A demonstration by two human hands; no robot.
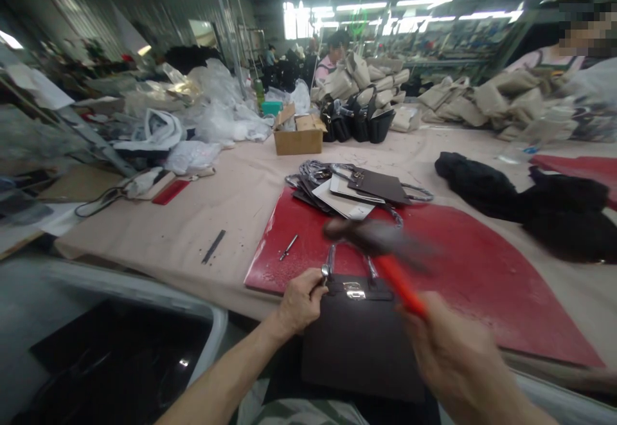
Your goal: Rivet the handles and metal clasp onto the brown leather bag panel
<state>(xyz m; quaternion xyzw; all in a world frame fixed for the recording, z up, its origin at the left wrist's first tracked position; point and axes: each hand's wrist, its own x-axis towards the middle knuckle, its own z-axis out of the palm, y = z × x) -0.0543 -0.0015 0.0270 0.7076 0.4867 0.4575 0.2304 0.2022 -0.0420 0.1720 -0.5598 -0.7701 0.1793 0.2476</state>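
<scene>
My right hand [456,351] is wrapped round the red handle of a hammer [401,283], whose head is smeared by motion above the red board [463,251]. My left hand [301,299] pinches a short shiny metal tool [325,272], upright at the top left of a dark brown handbag panel [361,341]. The panel's upper edge lies on the board and the rest hangs towards me. It carries a silver clasp [355,291] and plastic-wrapped handles. The tool's lower end is hidden by my fingers.
Behind the hammer lies a pile of similar brown panels [380,184]. A thin metal rod [289,247] rests on the board, a dark strip [213,247] on the table. Further back are a cardboard box [299,141], black bags [369,123] and black cloth [477,184]. Two people are beyond.
</scene>
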